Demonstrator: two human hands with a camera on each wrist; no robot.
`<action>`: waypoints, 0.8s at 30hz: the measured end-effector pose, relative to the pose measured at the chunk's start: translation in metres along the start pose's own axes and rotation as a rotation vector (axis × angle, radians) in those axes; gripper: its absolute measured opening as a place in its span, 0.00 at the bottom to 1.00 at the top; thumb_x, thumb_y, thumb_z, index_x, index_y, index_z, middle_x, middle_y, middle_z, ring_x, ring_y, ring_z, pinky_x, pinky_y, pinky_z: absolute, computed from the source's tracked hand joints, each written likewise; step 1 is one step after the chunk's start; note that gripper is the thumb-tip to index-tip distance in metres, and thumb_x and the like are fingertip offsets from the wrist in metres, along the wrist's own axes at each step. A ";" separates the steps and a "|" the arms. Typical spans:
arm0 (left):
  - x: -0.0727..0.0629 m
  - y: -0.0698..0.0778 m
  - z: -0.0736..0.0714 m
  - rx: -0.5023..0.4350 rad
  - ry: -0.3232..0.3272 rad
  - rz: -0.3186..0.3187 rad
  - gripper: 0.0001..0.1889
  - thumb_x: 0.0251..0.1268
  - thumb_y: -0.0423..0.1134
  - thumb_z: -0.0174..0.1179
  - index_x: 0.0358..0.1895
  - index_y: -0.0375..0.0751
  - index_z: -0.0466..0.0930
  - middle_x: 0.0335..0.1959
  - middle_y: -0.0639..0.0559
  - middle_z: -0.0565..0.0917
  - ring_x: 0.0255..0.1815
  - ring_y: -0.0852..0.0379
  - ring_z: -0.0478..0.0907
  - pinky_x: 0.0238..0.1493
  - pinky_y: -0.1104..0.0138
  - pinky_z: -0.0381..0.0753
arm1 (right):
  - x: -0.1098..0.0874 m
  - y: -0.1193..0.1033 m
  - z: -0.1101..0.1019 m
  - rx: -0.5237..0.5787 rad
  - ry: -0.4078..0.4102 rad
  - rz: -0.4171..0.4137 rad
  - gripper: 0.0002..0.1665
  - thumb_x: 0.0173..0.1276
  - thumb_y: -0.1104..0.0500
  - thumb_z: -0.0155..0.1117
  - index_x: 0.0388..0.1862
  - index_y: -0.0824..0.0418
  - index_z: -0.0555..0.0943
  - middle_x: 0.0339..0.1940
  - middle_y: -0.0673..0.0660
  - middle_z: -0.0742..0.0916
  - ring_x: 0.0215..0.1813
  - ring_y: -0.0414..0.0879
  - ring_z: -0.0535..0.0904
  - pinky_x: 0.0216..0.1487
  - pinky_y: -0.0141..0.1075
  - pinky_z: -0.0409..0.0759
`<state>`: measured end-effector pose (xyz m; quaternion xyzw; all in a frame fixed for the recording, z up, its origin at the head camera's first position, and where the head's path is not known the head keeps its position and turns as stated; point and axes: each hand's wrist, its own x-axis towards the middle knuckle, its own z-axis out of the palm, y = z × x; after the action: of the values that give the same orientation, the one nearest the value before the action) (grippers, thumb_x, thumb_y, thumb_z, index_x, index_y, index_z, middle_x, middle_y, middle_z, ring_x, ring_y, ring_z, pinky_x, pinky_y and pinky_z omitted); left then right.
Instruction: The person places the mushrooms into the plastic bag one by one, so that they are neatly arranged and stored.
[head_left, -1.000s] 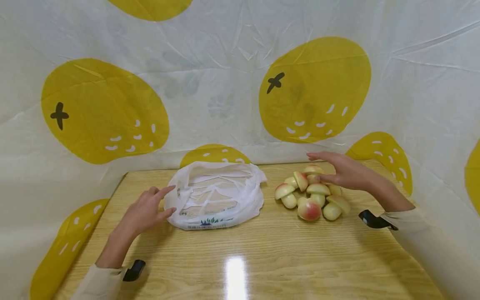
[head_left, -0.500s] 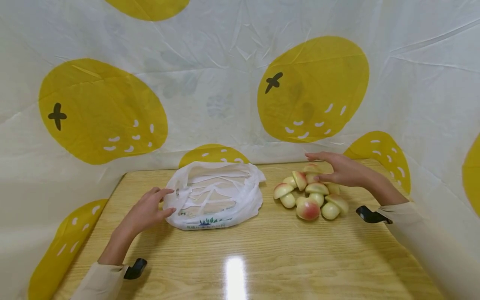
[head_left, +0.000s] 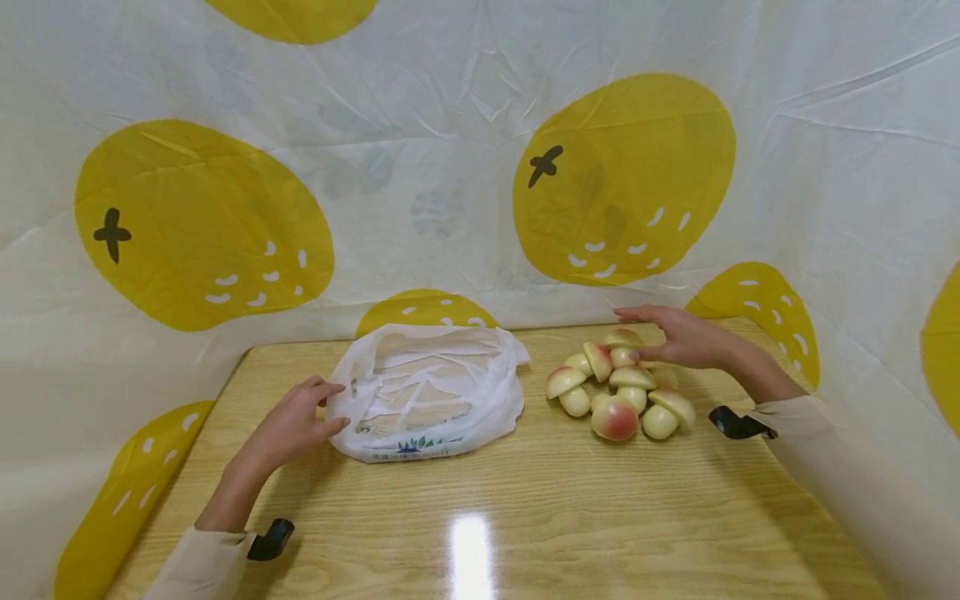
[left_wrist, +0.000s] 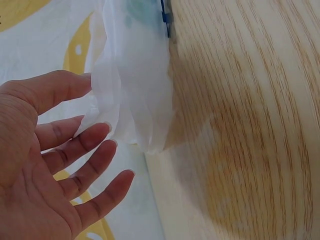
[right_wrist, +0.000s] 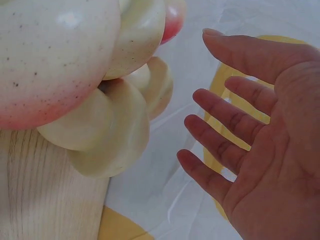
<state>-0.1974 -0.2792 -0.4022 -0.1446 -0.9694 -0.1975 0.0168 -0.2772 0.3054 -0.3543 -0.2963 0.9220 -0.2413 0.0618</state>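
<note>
We face a white curtain (head_left: 442, 100) printed with big yellow fruit, behind a wood-grain table (head_left: 375, 533). On the table's left half sits a white plastic bag (head_left: 487, 427), its mouth up and spread wide; inside we make out only creased film, with a tan tone showing through. To its right, well apart, lies a cluster of pale mushroom-shaped pieces (head_left: 633, 380), bunched together. Our left hand (head_left: 294, 427) is at the bag's left edge, thumb and fingers parted; we cannot tell whether it presses the film. Our right hand (head_left: 692, 337) is at the cluster's far side, fingers apart, holding nothing. The thin film looks apt to slide, so we judge a light, steady left hand best. The glossy pieces could roll; handling one at a time, such as the red-blushed piece (head_left: 615, 419) in front, should disturb the others least.
</note>
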 end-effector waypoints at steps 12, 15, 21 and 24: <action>0.000 0.000 0.000 -0.002 -0.010 -0.017 0.27 0.60 0.39 0.73 0.61 0.29 0.79 0.45 0.44 0.79 0.46 0.46 0.76 0.45 0.53 0.78 | 0.007 0.017 0.003 -0.031 -0.014 0.010 0.39 0.69 0.57 0.71 0.75 0.65 0.68 0.72 0.68 0.75 0.69 0.69 0.72 0.64 0.67 0.68; 0.001 0.000 0.000 0.001 -0.016 -0.029 0.28 0.59 0.39 0.73 0.61 0.29 0.79 0.45 0.44 0.78 0.46 0.45 0.76 0.46 0.52 0.79 | 0.010 0.022 0.007 -0.040 -0.001 0.001 0.37 0.69 0.60 0.71 0.74 0.65 0.70 0.71 0.68 0.75 0.67 0.70 0.73 0.63 0.67 0.69; 0.002 -0.001 0.001 0.003 -0.018 -0.031 0.29 0.58 0.39 0.73 0.61 0.29 0.79 0.45 0.44 0.78 0.46 0.44 0.76 0.45 0.53 0.78 | 0.016 0.031 0.013 -0.028 0.032 0.000 0.35 0.67 0.63 0.72 0.71 0.66 0.73 0.68 0.68 0.78 0.65 0.70 0.76 0.62 0.66 0.71; 0.002 -0.001 0.001 0.004 -0.012 -0.024 0.29 0.58 0.39 0.74 0.61 0.29 0.79 0.44 0.45 0.78 0.45 0.45 0.76 0.44 0.54 0.78 | 0.019 0.035 0.016 -0.019 0.033 -0.001 0.33 0.67 0.63 0.72 0.70 0.66 0.74 0.67 0.68 0.79 0.63 0.69 0.77 0.61 0.65 0.72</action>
<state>-0.1993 -0.2792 -0.4036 -0.1343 -0.9716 -0.1948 0.0090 -0.3066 0.3127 -0.3844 -0.2931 0.9250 -0.2376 0.0437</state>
